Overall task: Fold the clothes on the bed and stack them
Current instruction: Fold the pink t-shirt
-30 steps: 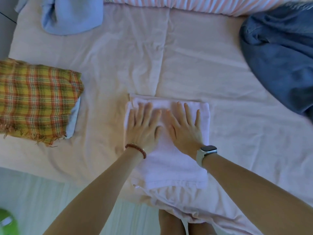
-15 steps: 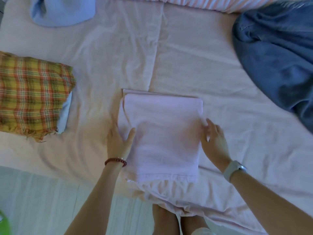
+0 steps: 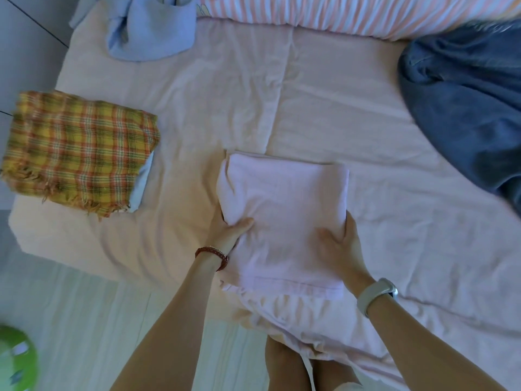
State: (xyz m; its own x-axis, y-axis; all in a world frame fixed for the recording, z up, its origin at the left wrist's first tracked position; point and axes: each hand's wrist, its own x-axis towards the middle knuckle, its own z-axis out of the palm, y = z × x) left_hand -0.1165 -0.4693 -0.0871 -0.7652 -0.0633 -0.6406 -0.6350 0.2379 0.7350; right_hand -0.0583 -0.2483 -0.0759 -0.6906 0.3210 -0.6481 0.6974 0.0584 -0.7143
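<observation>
A folded pale pink cloth (image 3: 284,210) lies on the pink bed sheet (image 3: 310,108) near the front edge. My left hand (image 3: 228,232) grips its left side, thumb on top and fingers tucked under. At the cloth's right side my right hand (image 3: 342,249) holds on the same way, thumb over the top. To the left sits a folded stack (image 3: 79,150), a yellow and orange plaid cloth over a light blue piece. An unfolded dark blue garment (image 3: 468,108) lies at the right. A crumpled light blue garment (image 3: 152,29) lies at the far left.
A pink and white striped duvet (image 3: 352,12) runs along the far side of the bed. The pale wooden floor (image 3: 84,320) is below the bed's front edge, with a green object (image 3: 15,359) at the bottom left corner. My legs show below the sheet.
Both hands left the top of the pink cloth, moved out to its sides, and now grip its left and right edges with thumbs on top.
</observation>
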